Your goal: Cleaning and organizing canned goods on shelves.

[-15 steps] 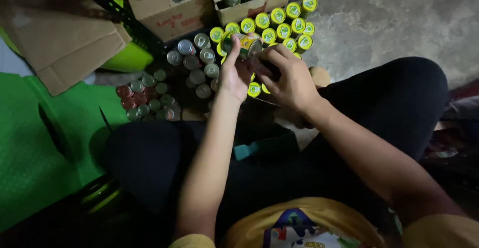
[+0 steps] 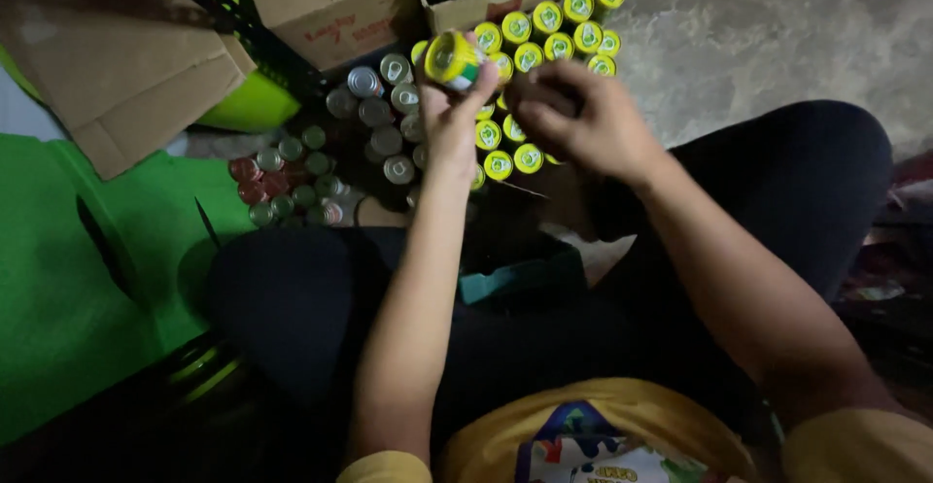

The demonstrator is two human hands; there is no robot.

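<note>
Where the person sits cross-legged on the floor, the left hand (image 2: pixel 455 114) is raised in the upper middle of the frame, its grip closed round the side of a small yellow-lidded can (image 2: pixel 453 59), tilted so the lid faces the camera. The right hand (image 2: pixel 583 119) hovers just beside it, fingers curled loosely together; whether it pinches anything I cannot tell, since the frame blurs there. Beneath both hands lies a cluster of yellow-topped cans (image 2: pixel 544 36) standing upright and touching one another, with silver-topped cans (image 2: pixel 379 104) to their left and a smaller group of red-and-green cans (image 2: pixel 282 182) further left, near a green mat (image 2: pixel 68 289). Cardboard boxes (image 2: pixel 330 17) sit along the top edge. A can like this is probably rigid and fairly dense for its size, with a smooth metal wall that could slip; holding it across the cylinder, thumb opposite fingers below the rim, looks soundest, as the lid edge gives little purchase.
</note>
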